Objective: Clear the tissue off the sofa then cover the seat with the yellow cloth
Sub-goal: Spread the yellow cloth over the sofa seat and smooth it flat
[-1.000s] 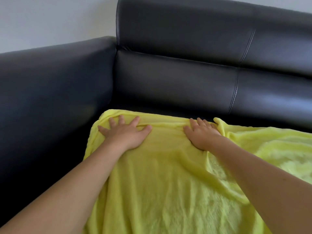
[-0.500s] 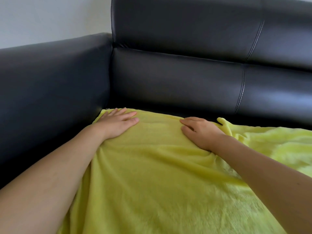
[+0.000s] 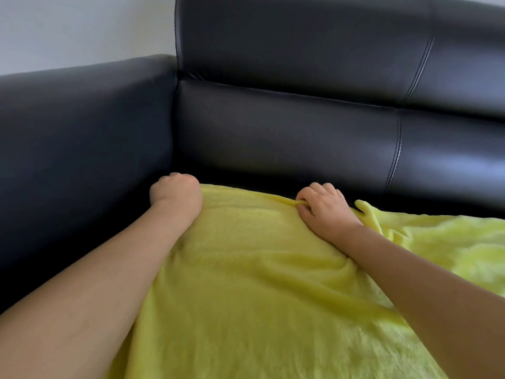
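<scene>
Yellow cloth (image 3: 246, 269) under both hands

Single view only, head-worn wide-angle camera, no second view to share scene. Looks forward and down from above front edge of sofa (image 3: 273, 138) seat, facing back-left corner where armrest (image 3: 82, 138) meets backrest. Close range: both forearms enter from bottom corners of frame, left hand (image 3: 176, 196) and right hand (image 3: 326, 209) reach toward rear seat edge. Yellow cloth (image 3: 259, 283) fills lower centre and right. Pale wall (image 3: 82, 28) at top left. Lower right slightly blurred.
</scene>
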